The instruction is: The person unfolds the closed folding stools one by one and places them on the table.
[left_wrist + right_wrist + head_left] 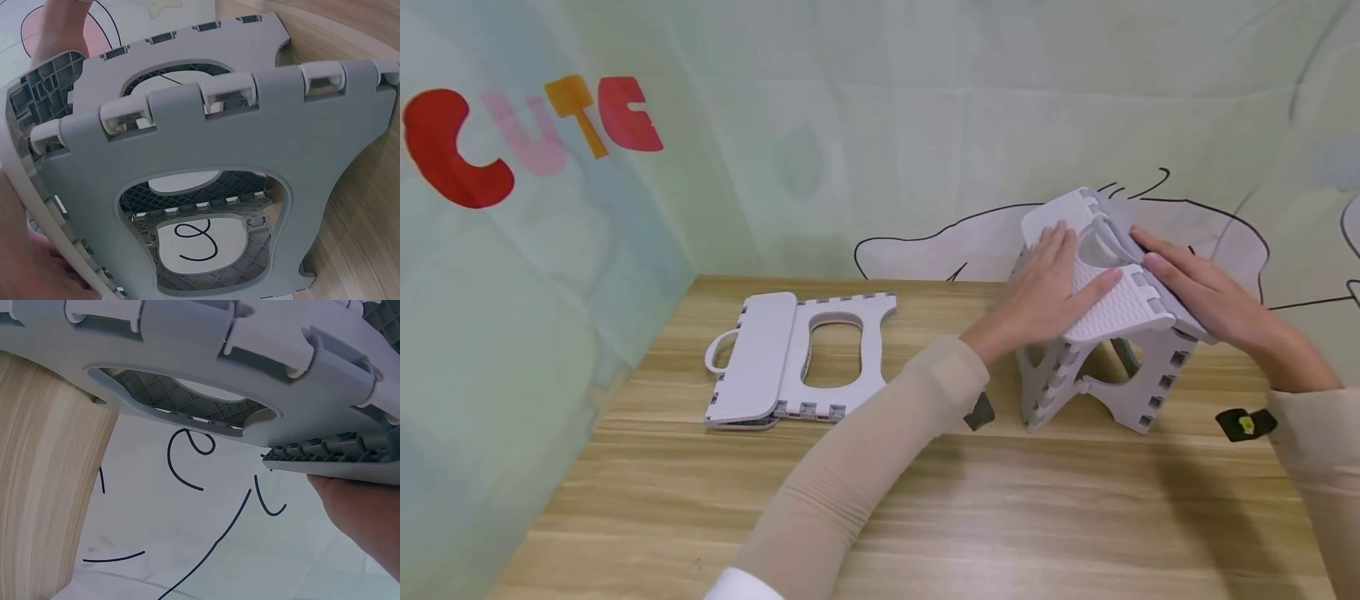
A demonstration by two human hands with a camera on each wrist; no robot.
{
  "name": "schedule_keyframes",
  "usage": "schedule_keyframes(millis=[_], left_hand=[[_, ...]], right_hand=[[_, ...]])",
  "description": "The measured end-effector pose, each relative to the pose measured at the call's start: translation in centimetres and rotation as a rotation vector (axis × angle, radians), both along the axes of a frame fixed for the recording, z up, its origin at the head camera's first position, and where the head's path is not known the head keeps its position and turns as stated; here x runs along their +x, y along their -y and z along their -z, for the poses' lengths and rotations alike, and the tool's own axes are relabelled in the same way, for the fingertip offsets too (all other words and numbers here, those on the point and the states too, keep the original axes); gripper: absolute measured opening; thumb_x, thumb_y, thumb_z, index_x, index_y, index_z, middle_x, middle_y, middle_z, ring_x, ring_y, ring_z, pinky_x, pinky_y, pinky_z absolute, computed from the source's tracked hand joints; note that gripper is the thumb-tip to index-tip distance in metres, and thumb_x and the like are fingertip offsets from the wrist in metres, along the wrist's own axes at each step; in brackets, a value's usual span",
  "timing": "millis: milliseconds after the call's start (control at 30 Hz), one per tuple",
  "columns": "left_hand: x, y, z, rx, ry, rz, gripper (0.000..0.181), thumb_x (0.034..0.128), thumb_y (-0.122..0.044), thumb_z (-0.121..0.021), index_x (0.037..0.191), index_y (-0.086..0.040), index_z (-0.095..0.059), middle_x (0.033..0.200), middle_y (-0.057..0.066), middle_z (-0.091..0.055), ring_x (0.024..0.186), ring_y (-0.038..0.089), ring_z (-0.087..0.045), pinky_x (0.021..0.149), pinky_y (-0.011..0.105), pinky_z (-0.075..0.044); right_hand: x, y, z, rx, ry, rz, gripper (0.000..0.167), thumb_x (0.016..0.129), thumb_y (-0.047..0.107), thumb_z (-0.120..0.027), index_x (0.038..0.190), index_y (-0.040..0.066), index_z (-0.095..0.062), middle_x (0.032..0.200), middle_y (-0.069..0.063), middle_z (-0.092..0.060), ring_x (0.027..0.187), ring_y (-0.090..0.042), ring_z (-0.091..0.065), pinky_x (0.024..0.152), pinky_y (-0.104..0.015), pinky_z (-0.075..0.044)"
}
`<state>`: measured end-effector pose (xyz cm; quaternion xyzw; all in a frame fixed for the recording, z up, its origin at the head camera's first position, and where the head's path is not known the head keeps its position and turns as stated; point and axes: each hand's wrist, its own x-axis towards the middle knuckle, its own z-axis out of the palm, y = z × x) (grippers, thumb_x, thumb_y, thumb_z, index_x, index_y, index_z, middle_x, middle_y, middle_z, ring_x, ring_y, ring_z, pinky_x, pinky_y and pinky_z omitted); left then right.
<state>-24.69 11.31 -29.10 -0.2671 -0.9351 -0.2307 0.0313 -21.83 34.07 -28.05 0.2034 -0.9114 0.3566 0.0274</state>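
Observation:
A white and grey folding step stool (1120,310) stands on the table at the right, its top bent up into a ridge along the middle. My left hand (1047,287) lies on the white textured half of the top, fingers straight and thumb spread. On the grey sloping half rests my right hand (1213,292), its fingers extended toward the ridge. A loop handle (1108,237) shows at the ridge between both hands. In the left wrist view the stool's side panel (200,140) fills the frame. The right wrist view shows the stool's hinged edge (187,331) from below.
A second folding stool (752,358) lies folded flat on the wooden table (1000,517) at the left, its loop handle pointing left. A printed cloth (880,150) hangs behind the table. Dark straps (1246,424) show near both wrists.

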Motion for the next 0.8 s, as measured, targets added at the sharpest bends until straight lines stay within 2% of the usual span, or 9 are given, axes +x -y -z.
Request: schedule_keyframes(millis=[67, 133, 233, 367, 467, 567, 600, 733, 800], left_hand=[[-0.07, -0.01, 0.01, -0.010, -0.002, -0.002, 0.088, 0.0986, -0.070, -0.019, 0.160, -0.009, -0.003, 0.166, 0.003, 0.006, 0.149, 0.012, 0.007, 0.118, 0.025, 0.003], [-0.10, -0.02, 0.02, -0.022, -0.003, -0.001, 0.088, 0.0984, -0.070, -0.018, 0.160, -0.009, -0.001, 0.166, 0.002, 0.007, 0.149, 0.011, 0.008, 0.117, 0.024, 0.003], [-0.08, -0.01, 0.04, -0.038, -0.004, 0.001, 0.088, 0.0979, -0.071, -0.015, 0.160, -0.010, 0.000, 0.165, 0.003, 0.009, 0.149, 0.011, 0.008, 0.117, 0.024, 0.003], [0.02, 0.04, 0.05, -0.054, -0.005, 0.007, 0.089, 0.0979, -0.071, -0.015, 0.160, -0.009, 0.001, 0.165, 0.003, 0.010, 0.149, 0.011, 0.009, 0.116, 0.023, 0.005], [0.06, 0.04, 0.08, -0.057, -0.004, 0.010, 0.089, 0.0978, -0.071, -0.016, 0.160, -0.008, 0.000, 0.165, 0.004, 0.009, 0.149, 0.011, 0.008, 0.116, 0.022, 0.005], [0.03, 0.01, 0.08, -0.057, -0.001, 0.008, 0.090, 0.0974, -0.071, -0.016, 0.160, -0.008, 0.000, 0.165, 0.003, 0.008, 0.149, 0.011, 0.008, 0.116, 0.022, 0.004], [0.03, 0.02, 0.06, -0.056, -0.001, 0.008, 0.090, 0.0974, -0.072, -0.017, 0.160, -0.008, 0.000, 0.165, 0.003, 0.008, 0.149, 0.011, 0.008, 0.116, 0.022, 0.004], [-0.04, 0.03, 0.02, -0.055, 0.001, 0.005, 0.091, 0.0973, -0.072, -0.017, 0.160, -0.009, 0.000, 0.166, 0.003, 0.008, 0.149, 0.011, 0.008, 0.115, 0.022, 0.005], [-0.05, 0.05, 0.02, -0.058, -0.001, 0.006, 0.091, 0.0972, -0.072, -0.017, 0.160, -0.008, 0.000, 0.166, 0.003, 0.008, 0.149, 0.011, 0.008, 0.115, 0.022, 0.005]], right_hand=[[-0.05, 0.01, 0.14, -0.007, -0.012, -0.015, 0.053, 0.110, 0.019, -0.033, 0.160, 0.022, -0.018, 0.160, -0.024, -0.021, 0.095, -0.004, -0.050, 0.070, -0.017, -0.048], [-0.04, 0.00, 0.26, -0.013, -0.017, -0.026, 0.053, 0.110, 0.019, -0.033, 0.160, 0.024, -0.018, 0.162, -0.021, -0.019, 0.101, -0.004, -0.048, 0.073, -0.015, -0.046], [0.07, 0.06, 0.34, -0.030, -0.007, -0.038, 0.053, 0.110, 0.020, -0.033, 0.160, 0.025, -0.017, 0.165, -0.011, -0.014, 0.123, -0.007, -0.041, 0.085, -0.014, -0.041], [0.10, 0.08, 0.45, -0.059, 0.011, -0.057, 0.053, 0.110, 0.021, -0.032, 0.160, 0.025, -0.016, 0.166, -0.003, -0.010, 0.142, -0.012, -0.024, 0.095, -0.012, -0.033], [0.15, 0.10, 0.54, -0.077, 0.020, -0.065, 0.052, 0.111, 0.021, -0.032, 0.160, 0.024, -0.016, 0.166, -0.002, -0.008, 0.147, -0.013, -0.016, 0.114, -0.025, -0.022], [0.19, 0.10, 0.53, -0.095, 0.018, -0.084, 0.052, 0.111, 0.019, -0.032, 0.160, 0.018, -0.015, 0.166, -0.005, -0.006, 0.149, -0.012, -0.007, 0.121, -0.042, -0.004], [0.19, 0.11, 0.51, -0.096, 0.016, -0.087, 0.052, 0.111, 0.019, -0.032, 0.160, 0.017, -0.015, 0.166, -0.006, -0.006, 0.149, -0.012, -0.006, 0.120, -0.045, -0.002], [0.17, 0.14, 0.37, -0.083, 0.010, -0.085, 0.052, 0.111, 0.019, -0.032, 0.160, 0.017, -0.016, 0.166, -0.008, -0.006, 0.150, -0.015, -0.006, 0.121, -0.038, -0.002], [0.19, 0.15, 0.32, -0.078, 0.019, -0.078, 0.052, 0.111, 0.019, -0.032, 0.160, 0.017, -0.015, 0.166, -0.008, -0.006, 0.151, -0.021, -0.005, 0.121, -0.044, -0.002]])
